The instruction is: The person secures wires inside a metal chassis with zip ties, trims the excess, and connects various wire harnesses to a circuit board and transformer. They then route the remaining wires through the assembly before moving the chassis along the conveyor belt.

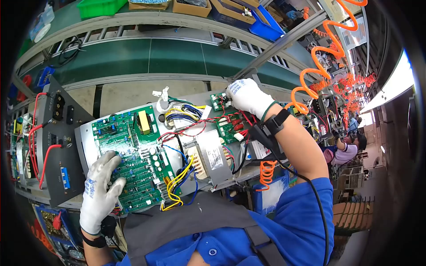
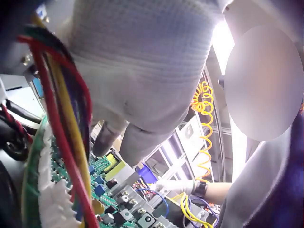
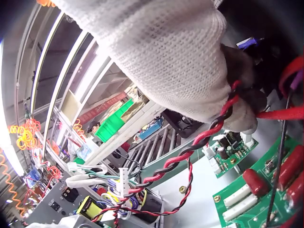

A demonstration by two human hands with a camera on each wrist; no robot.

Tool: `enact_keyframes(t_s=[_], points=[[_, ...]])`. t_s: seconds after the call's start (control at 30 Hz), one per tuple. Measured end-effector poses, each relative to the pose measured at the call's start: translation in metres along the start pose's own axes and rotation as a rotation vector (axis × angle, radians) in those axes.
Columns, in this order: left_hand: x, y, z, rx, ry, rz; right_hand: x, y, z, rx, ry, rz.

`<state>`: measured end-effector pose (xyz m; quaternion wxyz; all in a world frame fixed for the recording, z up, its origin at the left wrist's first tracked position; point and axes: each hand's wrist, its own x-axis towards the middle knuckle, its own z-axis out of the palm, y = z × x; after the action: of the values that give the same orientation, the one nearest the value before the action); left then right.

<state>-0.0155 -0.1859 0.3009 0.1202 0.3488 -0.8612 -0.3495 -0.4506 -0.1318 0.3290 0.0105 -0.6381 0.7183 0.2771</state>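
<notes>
My left hand [image 1: 98, 188], in a white glove, rests with straight fingers on the large green circuit board [image 1: 141, 179]. At the metal chassis's far right corner, my gloved right hand [image 1: 252, 95] bends over a small green board [image 1: 218, 101]. In the right wrist view its curled fingertips are right at the edge of that small board [image 3: 232, 152]. A red-and-black twisted wire [image 3: 185, 154] runs up into those fingers, which hide its end. A second green board [image 1: 230, 131] with red components lies nearer me, beside the transformer [image 1: 211, 157].
A dark grey panel [image 1: 66, 133] with red wires stands upright at left. Yellow and blue wires [image 1: 175, 193] loop over the chassis's near edge. Behind runs a green conveyor [image 1: 177, 57]. An orange coiled hose [image 1: 306, 84] hangs at right; another person [image 1: 348, 148] is farther off.
</notes>
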Motion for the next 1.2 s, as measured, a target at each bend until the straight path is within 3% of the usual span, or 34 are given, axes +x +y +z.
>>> enact_keyframes(t_s=[0.4, 0.63, 0.83, 1.07, 1.2], points=[[0.000, -0.006, 0.004, 0.021, 0.012, -0.007, 0.007, 0.001, -0.007, -0.036, -0.086, -0.096], [0.002, -0.012, 0.010, -0.023, 0.050, 0.005, 0.020, 0.012, -0.008, 0.212, -0.163, -0.088], [0.004, -0.010, 0.009, -0.082, 0.032, -0.049, 0.031, -0.001, -0.023, 0.035, -0.306, -0.005], [0.002, -0.007, 0.005, 0.003, -0.003, -0.008, 0.026, 0.001, -0.032, 0.078, -0.232, -0.001], [-0.003, -0.010, 0.001, -0.038, -0.028, 0.064, 0.013, 0.001, -0.013, 0.154, -0.024, 0.001]])
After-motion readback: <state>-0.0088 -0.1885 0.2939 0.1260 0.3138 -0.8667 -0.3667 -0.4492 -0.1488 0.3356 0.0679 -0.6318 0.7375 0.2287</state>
